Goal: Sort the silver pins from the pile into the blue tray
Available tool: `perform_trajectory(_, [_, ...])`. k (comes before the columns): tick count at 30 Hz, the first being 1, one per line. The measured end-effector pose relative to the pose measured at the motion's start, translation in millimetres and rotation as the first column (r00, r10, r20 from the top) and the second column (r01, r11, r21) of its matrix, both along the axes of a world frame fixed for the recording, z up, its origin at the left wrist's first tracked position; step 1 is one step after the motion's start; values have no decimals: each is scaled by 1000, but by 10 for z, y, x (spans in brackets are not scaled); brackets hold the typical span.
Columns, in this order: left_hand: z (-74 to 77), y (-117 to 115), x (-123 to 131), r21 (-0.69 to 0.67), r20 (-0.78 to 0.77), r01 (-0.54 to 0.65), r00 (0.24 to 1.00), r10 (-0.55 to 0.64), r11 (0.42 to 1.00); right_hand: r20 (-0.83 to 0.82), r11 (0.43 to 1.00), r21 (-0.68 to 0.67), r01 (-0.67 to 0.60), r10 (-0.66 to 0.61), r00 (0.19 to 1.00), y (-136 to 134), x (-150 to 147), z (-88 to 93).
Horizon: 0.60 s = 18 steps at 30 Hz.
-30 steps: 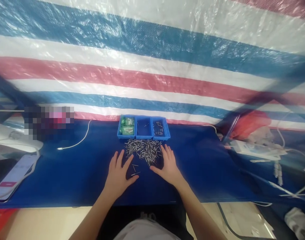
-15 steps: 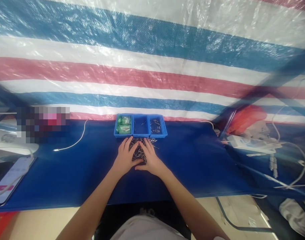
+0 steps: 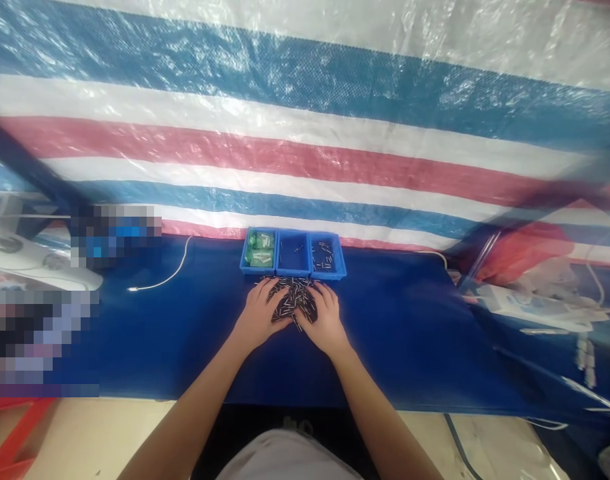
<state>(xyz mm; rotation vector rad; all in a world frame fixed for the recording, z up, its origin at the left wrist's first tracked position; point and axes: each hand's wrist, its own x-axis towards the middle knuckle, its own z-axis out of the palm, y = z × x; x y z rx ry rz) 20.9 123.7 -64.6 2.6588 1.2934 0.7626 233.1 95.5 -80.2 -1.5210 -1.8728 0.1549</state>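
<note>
A heap of thin dark and silvery metal pins [image 3: 292, 298] lies on the blue table, too small to tell their exact kind. My left hand [image 3: 259, 310] rests against the heap's left side, fingers spread. On the other side my right hand [image 3: 327, 317] curves round it, thumb and fingers apart and touching the pins. Just beyond the heap stand three joined blue trays. Green packets with pale pieces fill the left tray [image 3: 259, 271]. In the middle tray [image 3: 293, 261] lie a few pins, and several more are scattered in the right tray [image 3: 339, 260].
A white cable [image 3: 177, 270] lies on the blue table [image 3: 399, 333] to the left. At the right end are a white power strip [image 3: 525, 303] and a red bag [image 3: 525, 250]. A striped plastic sheet [image 3: 285, 153] hangs behind. Blurred-out patches cover things at the left.
My hands have moved apart, the right one outward, so more of the pin heap shows between them. The whole view has shifted, with the trays now further right in it.
</note>
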Motion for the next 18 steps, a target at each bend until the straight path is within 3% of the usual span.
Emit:
perform_trajectory(8, [-24,8,-18,-21,-6,4,1000,-4,1000,-34,961,-206,-185,182,983,-59,19,165])
perform_trajectory(18, [-26,-5,-19,-34,13,-22,1000,22,999,-37,953,-221,-209,206,978,-68,22,153])
